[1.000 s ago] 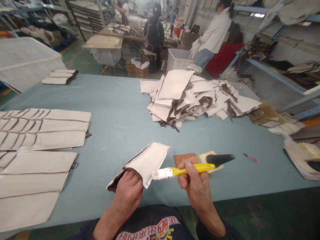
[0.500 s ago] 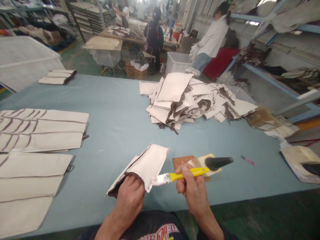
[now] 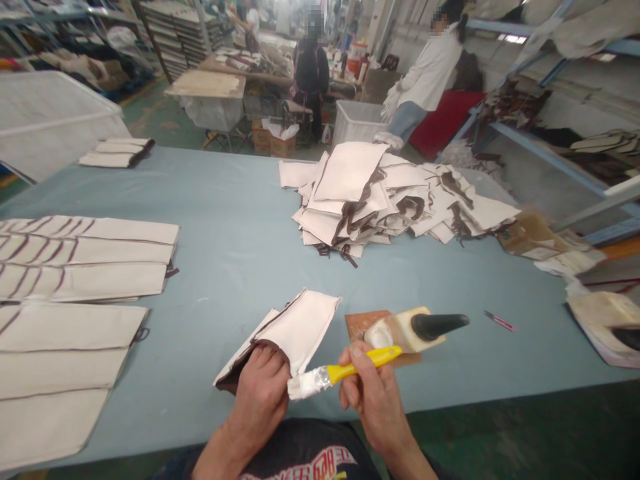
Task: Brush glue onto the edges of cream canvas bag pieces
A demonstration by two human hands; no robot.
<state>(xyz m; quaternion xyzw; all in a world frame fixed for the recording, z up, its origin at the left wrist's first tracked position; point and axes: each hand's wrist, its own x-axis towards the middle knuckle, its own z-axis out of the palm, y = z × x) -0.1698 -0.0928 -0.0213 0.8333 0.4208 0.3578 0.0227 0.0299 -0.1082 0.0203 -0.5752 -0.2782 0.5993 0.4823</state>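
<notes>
A cream fabric pouch [image 3: 300,327] with dark brown edging stands tilted near the table's front edge. My left hand [image 3: 263,383] is closed on its brown-trimmed opening, the fingertips hidden inside. Between thumb and fingers, my right hand [image 3: 373,393] grips a yellow-handled paintbrush [image 3: 337,373]. White paste coats the bristles, which point left and lie close to the pouch's lower corner and my left hand. Just beyond my right hand a cut-open plastic container [image 3: 407,333] with a black handle and white paste inside rests on a brown board [image 3: 357,323].
A heap of similar pouches [image 3: 350,173] lies at the table's far middle. Overlapping rows of pouches [image 3: 120,257] cover the left side. Small pink-handled snips [image 3: 499,320] and another container [image 3: 605,320] are on the right. Other people stand beyond the table.
My right hand has brought the brush left and slightly down, so the bristles sit closer to my left hand. The pouch and my left hand have barely moved.
</notes>
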